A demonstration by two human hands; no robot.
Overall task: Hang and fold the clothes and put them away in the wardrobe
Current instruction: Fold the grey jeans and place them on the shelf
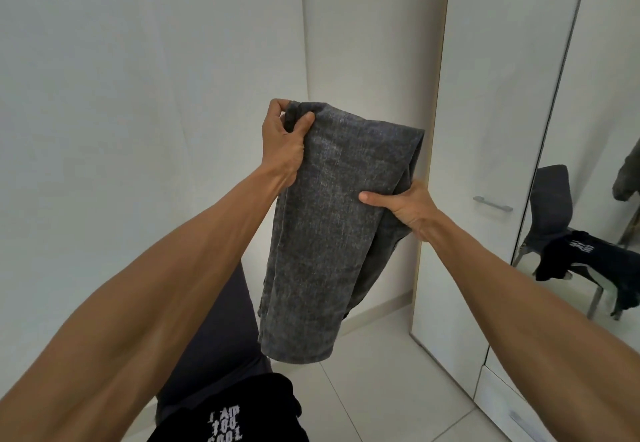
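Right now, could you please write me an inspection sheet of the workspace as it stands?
Surface: pale tiled floor; no table in view.
Job's things: grey garment, folded over and held in the air; black printed garment lying on a dark chair below the hands; white wardrobe, the door with the bar handle closed.
Clutter: nothing seen.
Grippers: left hand grips the grey garment's top corner; right hand pinches its right edge lower down.
Cables: nothing seen.
Surroundings: white walls; mirror door at right, reflecting a chair with a black garment on it.
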